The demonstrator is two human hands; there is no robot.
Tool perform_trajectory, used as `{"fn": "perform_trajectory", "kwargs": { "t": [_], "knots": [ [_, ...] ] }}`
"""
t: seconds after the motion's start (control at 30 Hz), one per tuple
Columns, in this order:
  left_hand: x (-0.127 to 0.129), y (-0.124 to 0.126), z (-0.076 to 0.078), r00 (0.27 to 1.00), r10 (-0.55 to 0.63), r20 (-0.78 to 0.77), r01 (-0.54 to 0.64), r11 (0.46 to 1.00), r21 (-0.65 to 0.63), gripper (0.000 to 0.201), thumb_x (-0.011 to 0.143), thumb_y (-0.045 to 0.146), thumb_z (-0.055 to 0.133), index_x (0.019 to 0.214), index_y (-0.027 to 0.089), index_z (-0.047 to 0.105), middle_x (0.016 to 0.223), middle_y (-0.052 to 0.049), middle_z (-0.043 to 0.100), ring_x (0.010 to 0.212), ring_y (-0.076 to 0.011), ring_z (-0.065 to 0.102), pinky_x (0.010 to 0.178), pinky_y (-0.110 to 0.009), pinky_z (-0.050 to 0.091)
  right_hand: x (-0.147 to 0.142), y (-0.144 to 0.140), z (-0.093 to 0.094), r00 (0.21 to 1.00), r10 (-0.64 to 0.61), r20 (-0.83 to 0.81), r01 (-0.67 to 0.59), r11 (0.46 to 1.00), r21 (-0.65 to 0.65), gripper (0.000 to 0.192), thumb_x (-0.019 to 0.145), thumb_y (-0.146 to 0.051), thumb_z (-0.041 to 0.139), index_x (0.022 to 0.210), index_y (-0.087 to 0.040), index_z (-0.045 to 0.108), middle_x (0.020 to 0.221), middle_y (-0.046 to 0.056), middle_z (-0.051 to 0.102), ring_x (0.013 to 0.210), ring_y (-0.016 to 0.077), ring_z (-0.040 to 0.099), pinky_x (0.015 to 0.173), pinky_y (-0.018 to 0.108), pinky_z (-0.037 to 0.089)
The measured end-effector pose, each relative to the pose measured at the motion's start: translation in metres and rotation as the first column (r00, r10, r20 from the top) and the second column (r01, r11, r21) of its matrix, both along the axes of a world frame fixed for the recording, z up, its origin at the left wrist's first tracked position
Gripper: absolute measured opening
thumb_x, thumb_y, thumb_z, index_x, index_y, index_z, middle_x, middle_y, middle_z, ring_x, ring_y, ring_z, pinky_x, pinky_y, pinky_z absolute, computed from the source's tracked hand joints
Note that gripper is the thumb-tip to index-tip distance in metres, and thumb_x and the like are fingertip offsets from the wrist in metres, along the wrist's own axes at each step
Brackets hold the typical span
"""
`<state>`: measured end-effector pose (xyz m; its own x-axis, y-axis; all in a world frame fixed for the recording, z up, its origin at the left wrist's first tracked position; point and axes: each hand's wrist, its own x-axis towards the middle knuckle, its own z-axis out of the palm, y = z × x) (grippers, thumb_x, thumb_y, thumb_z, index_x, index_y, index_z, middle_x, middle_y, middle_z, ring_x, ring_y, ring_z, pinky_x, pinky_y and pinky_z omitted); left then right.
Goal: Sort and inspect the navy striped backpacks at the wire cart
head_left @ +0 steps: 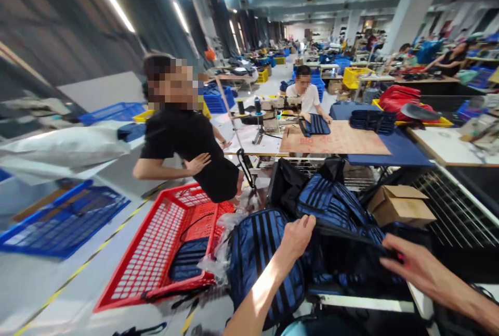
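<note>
The left hand (297, 236) closes its fingers on the upper edge of a blue striped bag (343, 221) heaped in front of the person, above a red crate (156, 253) on the floor. The right hand (409, 263) pinches the dark fabric on the bag's far side, fingers nearly closed. The bag's long axis runs roughly left to right between the hands, its opening seemingly upward. A neighbouring striped bag (261, 263) hangs over the edge and could slide off if the pile is tugged.
</note>
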<state>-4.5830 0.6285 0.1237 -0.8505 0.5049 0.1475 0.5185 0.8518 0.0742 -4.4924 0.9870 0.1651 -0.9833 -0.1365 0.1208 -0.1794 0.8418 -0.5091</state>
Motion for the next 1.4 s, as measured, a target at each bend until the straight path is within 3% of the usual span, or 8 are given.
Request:
{"fn": "perform_trajectory", "kwargs": {
  "t": [0.17, 0.43, 0.6, 0.7, 0.87, 1.0, 1.17, 1.4],
  "knots": [
    [-0.005, 0.027, -0.001, 0.995, -0.067, -0.068, 0.074, 0.99, 0.119, 0.047, 0.096, 0.001, 0.059, 0.138, 0.022, 0.06, 0.11, -0.005, 0.079, 0.097, -0.0208, 0.081, 0.077, -0.028, 0.064, -0.037, 0.024, 0.009, 0.949, -0.04, -0.312, 0.139, 0.943, 0.302, 0.014, 0.101, -0.024, 0.049, 0.101, -0.025, 0.063, 0.098, 0.005, 0.071, 0.086, 0.0223, 0.071, 0.06, 0.028, 0.042],
    [-0.015, 0.034, 0.026, 0.926, -0.158, -0.343, 0.235, 0.952, 0.195, 0.042, 0.105, 0.011, 0.06, 0.146, 0.016, 0.056, 0.118, -0.012, 0.08, 0.098, -0.0243, 0.08, 0.083, -0.033, 0.064, -0.026, 0.052, 0.034, 0.804, -0.051, -0.592, 0.365, 0.829, 0.424, 0.018, 0.104, -0.026, 0.059, 0.087, -0.022, 0.064, 0.08, 0.003, 0.066, 0.072, 0.0186, 0.063, 0.059, 0.029, 0.036],
    [-0.007, 0.052, 0.046, 0.853, -0.338, -0.397, 0.435, 0.881, 0.185, 0.039, 0.111, 0.014, 0.047, 0.148, 0.018, 0.058, 0.093, -0.005, 0.075, 0.084, -0.0204, 0.074, 0.076, -0.03, 0.056, -0.015, -0.007, 0.065, 0.873, 0.08, -0.48, 0.102, 0.935, 0.34, 0.045, 0.098, -0.029, 0.072, 0.143, -0.024, 0.065, 0.137, 0.013, 0.074, 0.127, 0.0312, 0.069, 0.106, 0.044, 0.057],
    [0.01, 0.072, 0.057, 0.818, -0.475, -0.325, 0.552, 0.807, 0.211, 0.039, 0.113, 0.017, 0.044, 0.147, 0.025, 0.061, 0.092, -0.003, 0.073, 0.084, -0.0194, 0.071, 0.078, -0.03, 0.055, -0.01, -0.038, 0.057, 0.899, 0.21, -0.384, -0.07, 0.935, 0.348, 0.063, 0.092, -0.01, 0.063, 0.153, -0.025, 0.063, 0.133, 0.009, 0.08, 0.117, 0.0248, 0.077, 0.103, 0.037, 0.061],
    [0.011, 0.063, 0.075, 0.97, -0.234, 0.069, 0.167, 0.841, 0.515, 0.021, 0.109, 0.043, 0.066, 0.109, 0.022, 0.072, 0.099, -0.004, 0.075, 0.096, -0.0208, 0.069, 0.085, -0.03, 0.055, -0.007, -0.018, 0.053, 0.884, -0.002, -0.468, 0.092, 0.981, 0.169, 0.064, 0.089, -0.005, 0.054, 0.147, -0.026, 0.071, 0.126, 0.003, 0.084, 0.107, 0.0202, 0.083, 0.096, 0.029, 0.065],
    [0.008, 0.021, 0.071, 0.726, -0.382, 0.571, -0.012, 0.824, 0.566, 0.043, 0.098, 0.062, 0.076, 0.092, 0.02, 0.071, 0.086, 0.003, 0.071, 0.085, -0.0183, 0.064, 0.077, -0.027, 0.05, -0.017, 0.028, 0.074, 0.796, -0.325, -0.511, 0.361, 0.932, -0.031, 0.037, 0.104, -0.025, 0.06, 0.137, -0.028, 0.077, 0.128, 0.005, 0.084, 0.112, 0.0248, 0.082, 0.103, 0.036, 0.063],
    [0.034, -0.014, 0.049, 0.494, -0.519, 0.698, -0.156, 0.737, 0.658, 0.037, 0.093, 0.052, 0.081, 0.102, 0.018, 0.069, 0.096, 0.0, 0.07, 0.096, -0.0209, 0.064, 0.085, -0.03, 0.053, -0.023, 0.081, 0.071, 0.687, -0.619, -0.382, 0.573, 0.784, -0.24, 0.043, 0.109, -0.049, 0.061, 0.137, -0.022, 0.078, 0.128, 0.014, 0.082, 0.122, 0.0352, 0.077, 0.108, 0.047, 0.056],
    [0.002, -0.013, 0.049, 0.933, -0.12, 0.339, -0.076, 0.855, 0.513, 0.012, 0.107, 0.025, 0.061, 0.118, 0.023, 0.062, 0.113, -0.004, 0.072, 0.106, -0.0228, 0.067, 0.097, -0.035, 0.056, -0.021, 0.105, 0.037, 0.753, -0.62, -0.22, 0.541, 0.774, -0.328, 0.04, 0.102, -0.058, 0.068, 0.123, -0.026, 0.079, 0.114, 0.01, 0.083, 0.109, 0.0345, 0.077, 0.093, 0.045, 0.057]
  ]
}}
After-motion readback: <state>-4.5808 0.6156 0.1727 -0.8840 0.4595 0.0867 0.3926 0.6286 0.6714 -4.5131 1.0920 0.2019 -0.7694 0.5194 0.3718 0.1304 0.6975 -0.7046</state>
